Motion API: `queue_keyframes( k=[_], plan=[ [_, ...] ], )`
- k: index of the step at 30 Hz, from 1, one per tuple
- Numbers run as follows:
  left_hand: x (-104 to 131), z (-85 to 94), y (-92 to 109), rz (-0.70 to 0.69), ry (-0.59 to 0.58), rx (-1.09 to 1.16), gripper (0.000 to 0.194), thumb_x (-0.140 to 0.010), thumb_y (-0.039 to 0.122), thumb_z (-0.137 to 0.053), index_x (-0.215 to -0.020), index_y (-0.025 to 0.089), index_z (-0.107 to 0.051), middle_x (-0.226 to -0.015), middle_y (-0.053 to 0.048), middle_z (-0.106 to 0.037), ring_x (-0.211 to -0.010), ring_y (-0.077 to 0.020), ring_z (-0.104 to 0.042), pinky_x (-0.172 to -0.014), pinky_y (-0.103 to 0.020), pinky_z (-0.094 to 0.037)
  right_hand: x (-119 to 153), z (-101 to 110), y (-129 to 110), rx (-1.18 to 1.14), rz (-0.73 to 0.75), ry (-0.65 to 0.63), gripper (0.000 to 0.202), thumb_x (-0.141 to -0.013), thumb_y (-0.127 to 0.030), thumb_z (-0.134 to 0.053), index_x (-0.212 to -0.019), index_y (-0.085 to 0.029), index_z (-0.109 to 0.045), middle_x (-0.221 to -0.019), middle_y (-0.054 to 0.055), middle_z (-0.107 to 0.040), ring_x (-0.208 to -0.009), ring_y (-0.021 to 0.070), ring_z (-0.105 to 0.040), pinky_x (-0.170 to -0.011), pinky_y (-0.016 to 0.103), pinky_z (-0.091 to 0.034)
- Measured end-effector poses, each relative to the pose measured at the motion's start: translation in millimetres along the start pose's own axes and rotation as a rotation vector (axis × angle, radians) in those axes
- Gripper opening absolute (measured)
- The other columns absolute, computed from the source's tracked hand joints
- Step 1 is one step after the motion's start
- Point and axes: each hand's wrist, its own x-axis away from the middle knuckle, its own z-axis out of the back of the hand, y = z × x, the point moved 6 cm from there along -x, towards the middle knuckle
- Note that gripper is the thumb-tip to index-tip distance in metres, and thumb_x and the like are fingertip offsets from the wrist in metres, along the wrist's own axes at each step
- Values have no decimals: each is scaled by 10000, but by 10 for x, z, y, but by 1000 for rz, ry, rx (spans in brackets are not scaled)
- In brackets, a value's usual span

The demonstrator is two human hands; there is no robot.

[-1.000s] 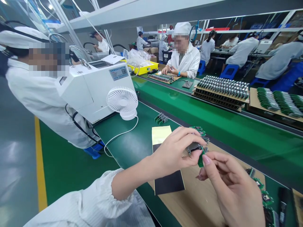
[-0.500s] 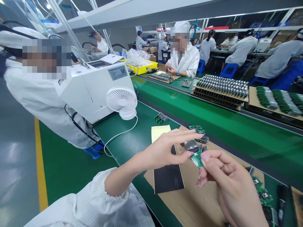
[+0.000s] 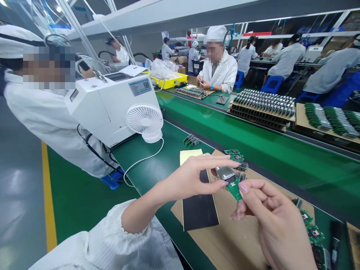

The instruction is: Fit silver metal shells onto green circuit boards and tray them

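Observation:
A small green circuit board with a silver pouch battery at its far end is held up over the cardboard. My right hand pinches the near edge of the board between thumb and fingers. Around the battery end comes my left hand, its thumb on the edge where battery and board meet. Its index finger stretches out above the battery, and the other fingers are mostly hidden behind it. Under my left hand lies a black sheet with a yellow strip on the brown cardboard.
More boards lie along the right, beside a black pen. A small group of boards stands near a white fan and a white machine. Across the green belt are stacked trays of boards and a co-worker.
The board and battery have tilted slightly, showing more of the battery's silver face. Both hands stay almost in place. At left, the co-worker's head has shifted and a hand with a dark object now shows.

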Motion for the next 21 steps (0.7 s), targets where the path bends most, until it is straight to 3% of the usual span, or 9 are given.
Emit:
queue_keyframes(
  k=[7, 9, 11, 13, 16, 18, 21],
  plan=[
    [-41, -67, -9, -5, -5, 11, 279, -820, 202, -661, -1094, 252, -670, -1276, -41, -662, -1334, -185, -496, -1132, -350, -350, 0, -29, -21, 79, 35, 55, 228, -825, -389, -706, -791, -168, -657, -556, 5, -645, -496, 120, -622, -503, 202, -567],
    [-23, -94, -112, 92, 102, 226, 410, -743, 240, -762, -1134, 263, -640, -1317, -47, -623, -1310, -196, -511, -1116, -353, -377, -22, -66, 16, 78, 19, 47, 258, -816, -415, -710, -806, -163, -654, -568, 11, -654, -506, 125, -628, -509, 209, -572],
    [51, -132, -305, 265, 302, 529, 532, -699, 286, -805, -1183, 253, -587, -1286, -65, -621, -1188, -187, -593, -1010, -323, -467, -52, -84, 77, 71, 4, 79, 298, -804, -454, -709, -826, -164, -642, -580, 13, -661, -523, 133, -637, -515, 218, -576],
    [162, -221, -519, 443, 464, 734, 463, -741, 349, -756, -1143, 203, -577, -1138, -80, -677, -999, -159, -662, -887, -291, -520, -88, -99, 170, 105, -28, 102, 362, -777, -520, -701, -821, -170, -622, -592, 22, -667, -549, 151, -651, -507, 228, -576],
    [235, -301, -779, 558, 498, 746, 383, -778, 420, -688, -1025, 136, -618, -974, -103, -719, -851, -158, -681, -798, -294, -547, -133, -129, 320, 327, -72, 34, 460, -777, -615, -614, -922, -180, -632, -683, 52, -708, -622, 186, -680, -510, 251, -574],
    [211, -207, -973, 559, 530, 642, 385, -779, 424, -683, -1029, 135, -634, -967, -94, -721, -837, -165, -681, -781, -303, -554, -145, -105, 385, 533, -74, 0, 533, -823, -623, -518, -1135, -202, -615, -797, 54, -741, -698, 198, -701, -548, 264, -575],
    [109, 158, -1334, 568, 656, 374, 334, -804, 363, -691, -1054, 150, -632, -908, -40, -706, -841, -146, -665, -822, -306, -546, -149, -60, 415, 736, -57, -56, 606, -853, -624, -405, -1287, -229, -557, -841, 40, -753, -740, 207, -719, -575, 273, -567]
  ],
)
